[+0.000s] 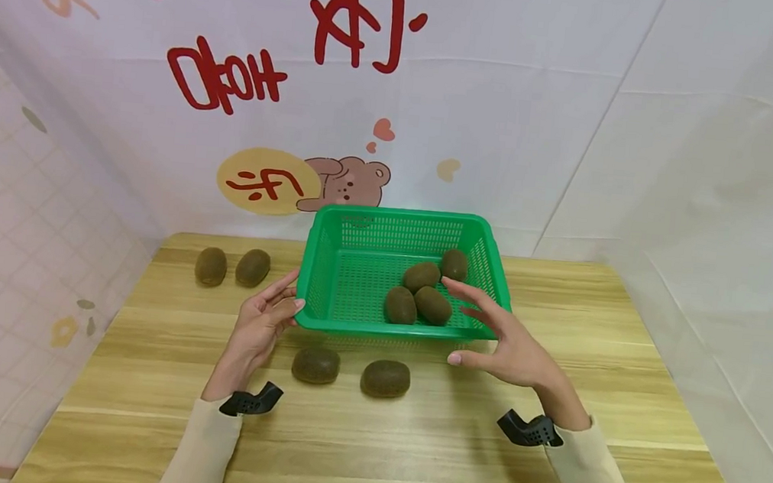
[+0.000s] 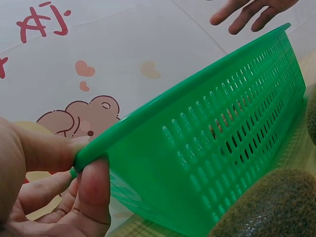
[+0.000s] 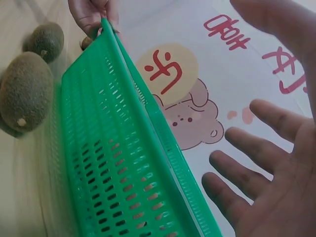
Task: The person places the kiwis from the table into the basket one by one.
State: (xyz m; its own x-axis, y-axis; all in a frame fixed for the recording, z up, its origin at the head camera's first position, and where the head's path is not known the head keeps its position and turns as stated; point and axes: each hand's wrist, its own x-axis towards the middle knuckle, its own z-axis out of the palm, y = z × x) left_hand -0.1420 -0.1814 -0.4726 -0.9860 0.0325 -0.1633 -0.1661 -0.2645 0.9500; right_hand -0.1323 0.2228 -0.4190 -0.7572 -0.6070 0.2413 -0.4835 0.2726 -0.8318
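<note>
A green plastic basket [image 1: 365, 326] with slotted walls stands toward the back of the table. Inside it, several brown kiwis [image 1: 421, 277] are gathered in the right half. My left hand [image 1: 264, 321] pinches the basket's front left corner, thumb over the rim and fingers beneath it, as the left wrist view shows. Over the front right corner my right hand [image 1: 511, 348] is spread, thumb apart from the fingers [image 3: 256, 148], with nothing held. Two more kiwis, one on the left [image 1: 316, 365] and one on the right [image 1: 385, 379], lie on the table in front of the basket.
Two kiwis, one at the far left [image 1: 211, 266] and another beside it [image 1: 253, 267], lie left of the basket on the wooden table [image 1: 409, 458]. A printed cloth [image 1: 492, 143] hangs right behind the table, and walls flank it.
</note>
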